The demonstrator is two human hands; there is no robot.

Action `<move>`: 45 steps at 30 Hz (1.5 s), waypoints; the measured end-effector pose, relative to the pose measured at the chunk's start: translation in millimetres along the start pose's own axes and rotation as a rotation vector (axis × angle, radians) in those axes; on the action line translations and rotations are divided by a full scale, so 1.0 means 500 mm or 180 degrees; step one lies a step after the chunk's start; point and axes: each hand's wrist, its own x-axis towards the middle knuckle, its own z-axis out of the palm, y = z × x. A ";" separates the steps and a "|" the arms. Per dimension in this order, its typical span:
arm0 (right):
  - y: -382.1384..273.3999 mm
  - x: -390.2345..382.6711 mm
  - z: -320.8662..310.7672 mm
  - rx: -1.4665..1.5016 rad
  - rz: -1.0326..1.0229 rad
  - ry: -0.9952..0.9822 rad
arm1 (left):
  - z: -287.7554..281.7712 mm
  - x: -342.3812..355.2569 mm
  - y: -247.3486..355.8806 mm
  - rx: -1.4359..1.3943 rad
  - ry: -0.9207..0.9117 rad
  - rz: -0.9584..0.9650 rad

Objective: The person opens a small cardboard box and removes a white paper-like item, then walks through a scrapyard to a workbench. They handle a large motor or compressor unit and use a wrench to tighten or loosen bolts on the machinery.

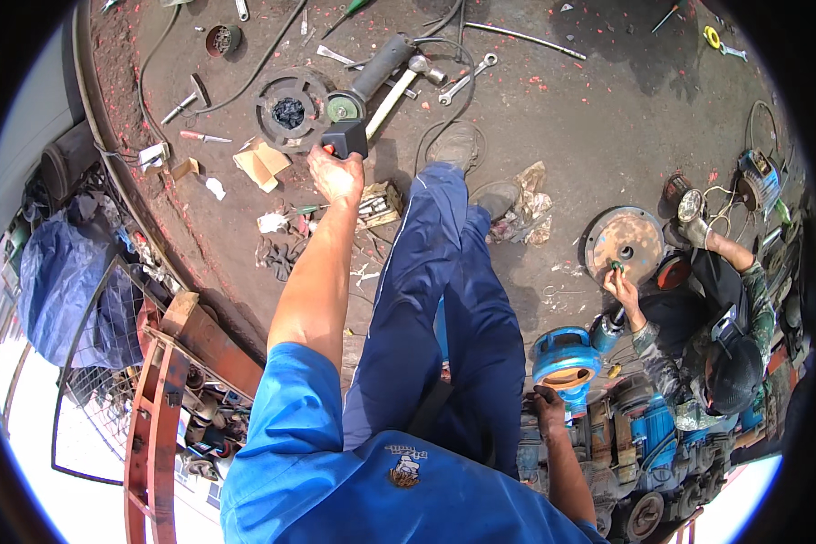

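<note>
My left hand (pixel 337 174) reaches forward, closed around a black boxy object (pixel 345 139) with a bit of orange by the thumb; its exact kind does not show. Just beyond it, an angle grinder (pixel 383 71) with a green disc (pixel 342 108) lies by a round, slotted metal part (pixel 290 111) with dark stuff in its centre. A ball-peen hammer (pixel 392 102) rests beside the grinder. Down at my right side, my right hand (pixel 550 412) is curled at the near edge of a blue round housing (pixel 564 359); whether it grips anything is hidden by shadow.
At right, a crouching person (pixel 707 354) in camouflage sleeves works over a round metal plate (pixel 624 245). Wrenches (pixel 469 80), cables and torn cardboard (pixel 261 164) litter the ground. A rusty red frame (pixel 157 422) stands at left; motor parts (pixel 644 453) crowd the lower right.
</note>
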 end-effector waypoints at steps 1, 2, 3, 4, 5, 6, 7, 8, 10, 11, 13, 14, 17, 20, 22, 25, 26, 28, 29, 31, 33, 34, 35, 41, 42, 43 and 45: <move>-0.019 -0.011 0.013 0.0044 0.0161 0.0033 | -0.014 0.028 -0.034 0.0050 0.0092 -0.0237; -0.017 -0.012 0.010 -0.0156 0.0069 0.0084 | -0.037 0.053 -0.068 0.0174 -0.0036 -0.0587; -0.046 -0.010 0.021 -0.0249 0.0080 0.0124 | -0.039 0.088 -0.119 0.0155 -0.0009 -0.0775; -0.078 -0.019 0.027 -0.0335 0.0098 0.0169 | -0.040 0.116 -0.168 0.0154 0.0105 -0.0853; -0.108 -0.019 0.044 -0.0397 0.0096 0.0214 | -0.037 0.152 -0.212 0.0141 0.0227 -0.0906; -0.125 -0.017 0.052 -0.0340 0.0274 0.0300 | -0.031 0.186 -0.259 0.0123 0.0390 -0.0856; -0.114 -0.008 0.041 -0.0532 0.0103 0.0278 | -0.027 0.222 -0.304 0.0110 0.0545 -0.0803; -0.118 -0.008 0.036 -0.0683 0.0127 0.0342 | -0.011 0.260 -0.343 0.0015 0.0611 -0.1059; -0.151 0.024 0.047 -0.0821 0.0219 0.0424 | 0.002 0.343 -0.386 -0.0067 0.0722 -0.1094; -0.179 0.033 0.057 -0.0959 0.0292 0.0396 | 0.001 0.380 -0.420 0.0014 0.0623 -0.1072; -0.188 0.049 0.074 -0.1012 0.0239 0.0500 | 0.010 0.402 -0.401 -0.0093 -0.0069 -0.1187; -0.196 0.034 0.088 -0.1176 0.0236 0.0542 | 0.002 0.403 -0.382 0.0028 -0.0124 -0.1149; -0.212 0.012 0.116 -0.0930 0.0030 0.0471 | -0.031 0.368 -0.292 -0.0069 0.0207 -0.1021; -0.332 -0.062 0.105 -0.1729 -0.0109 0.0276 | -0.094 0.192 -0.346 -0.0689 -0.0445 -0.0648; -0.343 -0.104 0.016 -0.2049 -0.0568 0.0331 | -0.133 0.005 -0.366 -0.1002 -0.0954 -0.0717; -0.360 -0.208 -0.022 -0.2121 -0.1124 0.0413 | -0.250 -0.288 -0.360 -0.1180 -0.1597 -0.0868; -0.382 -0.268 -0.016 -0.1945 -0.1062 0.0379 | -0.288 -0.382 -0.380 -0.1281 -0.1834 -0.0982; -0.409 -0.362 -0.005 -0.1842 -0.1145 0.0346 | -0.373 -0.552 -0.374 -0.1415 -0.2282 -0.1691; -0.392 -0.366 -0.027 -0.1928 -0.1300 0.0364 | -0.456 -0.625 -0.335 -0.1618 -0.2518 -0.1849; -0.397 -0.335 -0.057 -0.2315 -0.1562 0.0257 | -0.575 -0.727 -0.275 -0.1796 -0.2120 -0.2267; -0.459 -0.406 -0.030 -0.2833 -0.1632 0.0406 | -0.658 -0.820 -0.309 -0.1853 -0.2253 -0.2583; -0.462 -0.431 -0.031 -0.3357 -0.2179 0.0337 | -0.706 -0.879 -0.324 -0.1966 -0.2086 -0.2654; -0.488 -0.458 -0.009 -0.3415 -0.2308 0.0333 | -0.751 -0.949 -0.322 -0.2130 -0.1882 -0.2775; -0.469 -0.537 0.052 -0.3401 -0.2553 0.0183 | -0.858 -1.213 -0.480 -0.2836 -0.0833 -0.3190; -0.456 -0.591 0.103 -0.2908 -0.2194 -0.0094 | -0.909 -1.239 -0.477 -0.2951 -0.0597 -0.3457; -0.434 -0.618 0.141 -0.3012 -0.2205 0.0150 | -0.946 -1.266 -0.490 -0.3005 -0.0576 -0.3438; -0.362 -0.670 0.170 -0.2876 -0.2053 -0.0099 | -1.006 -1.337 -0.528 -0.2716 -0.0309 -0.3203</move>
